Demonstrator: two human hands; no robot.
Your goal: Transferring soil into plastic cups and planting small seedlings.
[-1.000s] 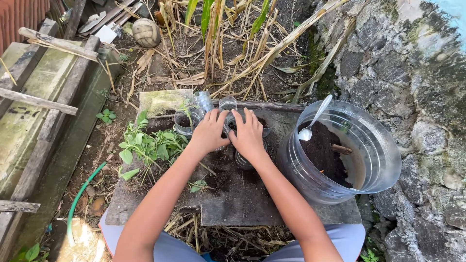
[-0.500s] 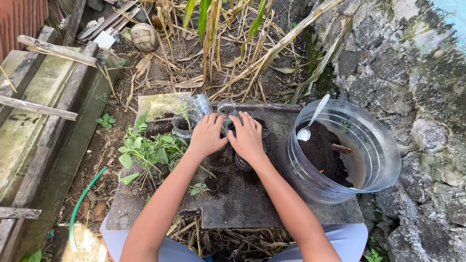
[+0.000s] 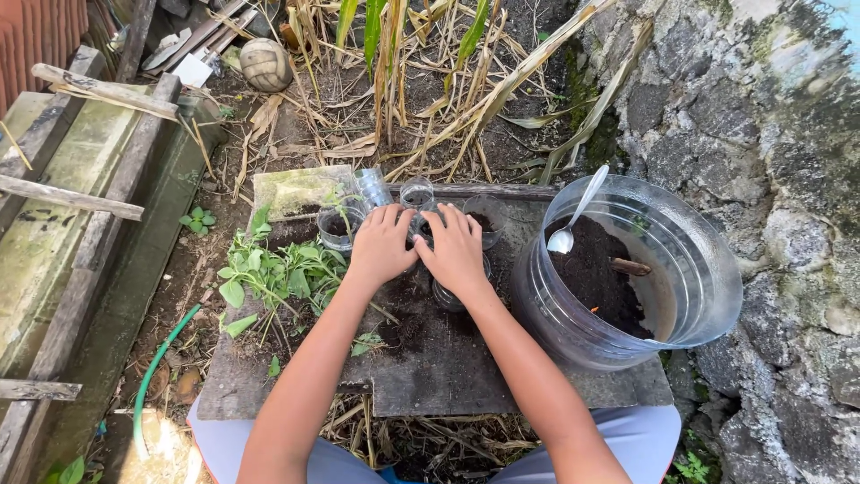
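Hands meet at the centre of the frame, both palms down over a small clear cup (image 3: 419,235) on the dark bench (image 3: 466,367). The cup stands upright, long axis vertical, mouth up, though most of it is hidden beneath the fingers, so its contents are hard to make out. The left hand (image 3: 381,244) lies flat with fingers together, curled lightly over the cup's left side. The right hand (image 3: 455,251) mirrors it, fingers slightly fanned and laid over the right side, thumb tucked toward the other hand. The two hands touch at the thumbs; whether they grip the cup or just press on it, I cannot tell.

More clear cups crowd around: one with soil (image 3: 336,226) just left of the left hand, one (image 3: 417,191) above the fingertips, one (image 3: 485,220) to the right, and one (image 3: 448,296) partly covered by the right wrist. A clear bottle (image 3: 372,186) tilts at upper centre.

On the right, a big clear tub (image 3: 708,269) holds dark soil, with a spoon (image 3: 578,215) propped handle-up against its rim. Green seedlings (image 3: 278,269) lie on the bench's left side. A green hose (image 3: 152,372) curves at lower left. A stone wall (image 3: 761,116) fills the right edge.
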